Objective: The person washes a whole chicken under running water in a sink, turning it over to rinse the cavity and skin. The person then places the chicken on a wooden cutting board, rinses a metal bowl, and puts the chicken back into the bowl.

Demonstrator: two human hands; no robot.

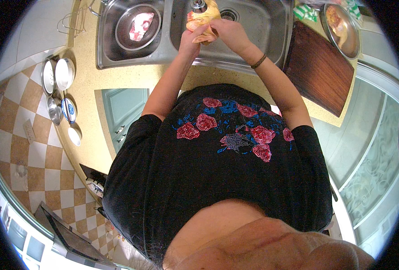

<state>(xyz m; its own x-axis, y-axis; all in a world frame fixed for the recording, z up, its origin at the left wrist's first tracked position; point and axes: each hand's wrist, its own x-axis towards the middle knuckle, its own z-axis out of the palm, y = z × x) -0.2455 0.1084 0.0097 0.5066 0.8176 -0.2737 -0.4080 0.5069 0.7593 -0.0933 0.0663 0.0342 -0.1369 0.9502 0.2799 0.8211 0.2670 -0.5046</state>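
A raw, yellow-skinned piece of poultry (204, 21) is held over the right basin of a steel double sink (253, 55), directly below the faucet head (198, 6). My left hand (190, 42) grips its near left side, thumb on top. On its right side, the fingertips of my right hand (231, 33) pinch the skin. Part of the piece hides behind the faucet and my fingers. Behind my right hand the drain (229, 14) shows. In the left basin, a round metal bowl (120, 33) holds a pale pink piece of raw meat (141, 26).
Right of the sink lies a dark wooden cutting board (321, 71). Beyond it, a metal pan (353, 44) holds another yellow-skinned poultry piece (336, 25), near a green-and-white cloth (305, 12). Bowls (64, 72), a metal bowl (53, 109) and a blue-patterned dish (69, 109) line the left counter.
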